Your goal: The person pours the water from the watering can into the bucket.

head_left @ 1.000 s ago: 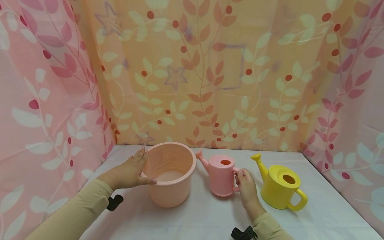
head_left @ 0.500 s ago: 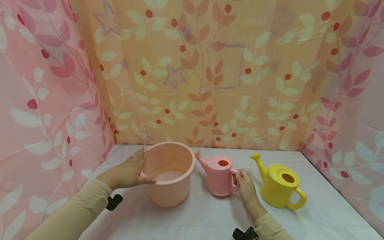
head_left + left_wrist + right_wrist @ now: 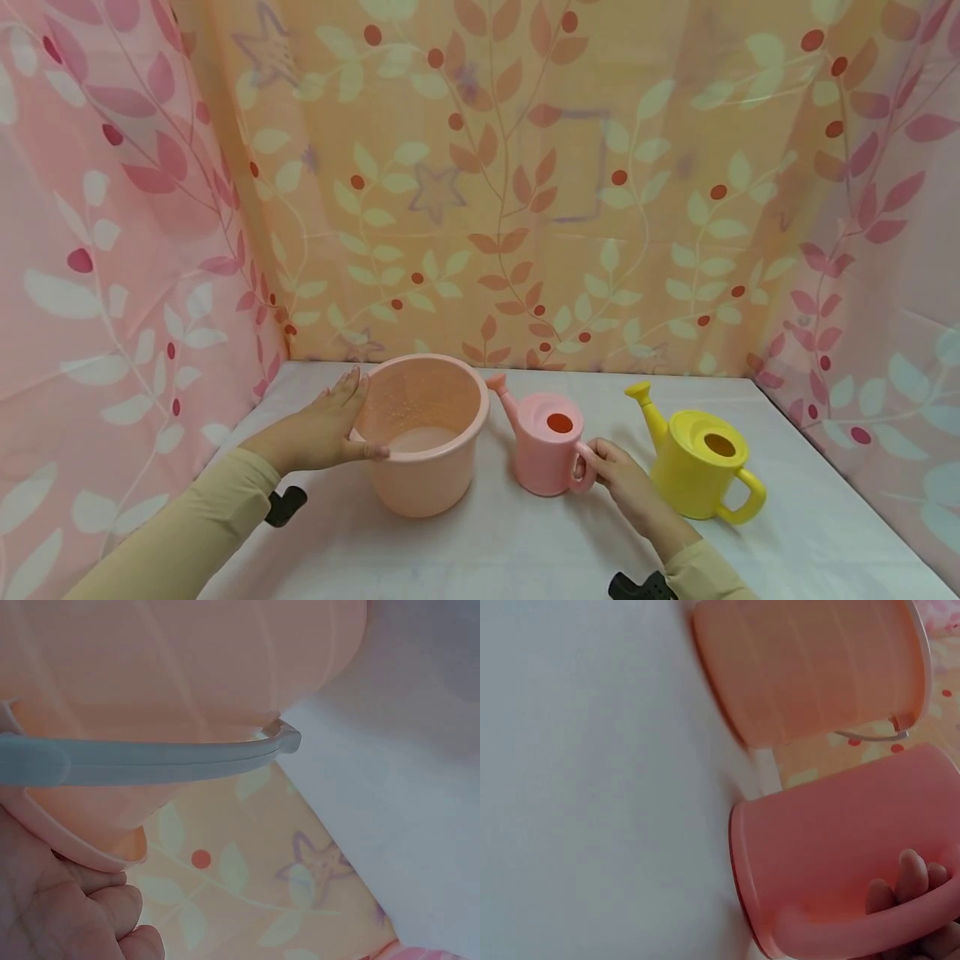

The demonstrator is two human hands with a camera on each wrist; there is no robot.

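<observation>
A pale peach plastic bucket [image 3: 423, 487] stands upright on the white table. My left hand [image 3: 318, 429] rests against its left rim, fingers straight along the side and thumb over the front edge. The left wrist view shows the bucket's grey carrying handle [image 3: 172, 761] beside the hand. To the bucket's right is a pink watering can [image 3: 542, 454], its spout toward the rim. My right hand [image 3: 630, 487] grips the can's handle; in the right wrist view the fingers [image 3: 911, 874] curl through the loop. Whether the can's base touches the table is hard to tell.
A yellow watering can [image 3: 693, 475] stands right of my right hand, with its spout pointing left and its handle right. Flowered cloth [image 3: 495, 183] walls the table [image 3: 480, 558] at the back and both sides.
The pink watering can has tilted slightly and its top sits a little nearer. My right hand and wrist have swung right and down with its handle. The left hand and bucket stay put.
</observation>
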